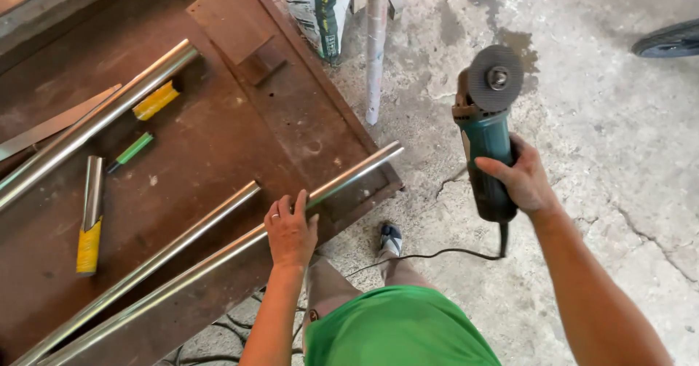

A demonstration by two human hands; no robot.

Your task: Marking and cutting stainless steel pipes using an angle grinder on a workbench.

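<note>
Green shorts (397, 329) fill the bottom of the view, with one foot (391, 239) on the concrete floor (619, 162) just beyond. The left hand (291, 231) lies palm down on the nearest steel tube (218, 258), fingers (300, 204) loosely spread over it, pressing rather than gripping. That tube runs along the near edge of the rusty worktop (218, 140), its far end sticking out past the corner. The right hand (523, 180) is wrapped tight around the green body of an angle grinder (484, 137), held in the air off the worktop to the right, well apart from the tube. Its dark disc (496, 78) points away from the person, and its cord (429, 255) trails down across the floor. A second tube (156, 260) lies just beside the first, and a third (95, 122) sits farther back. Between them are a short tube piece with a yellow end (90, 217), a green marker (131, 151) and a yellow block (156, 100). A sack (320, 6) and a grey pipe (376, 46) stand beyond the worktop.
</note>
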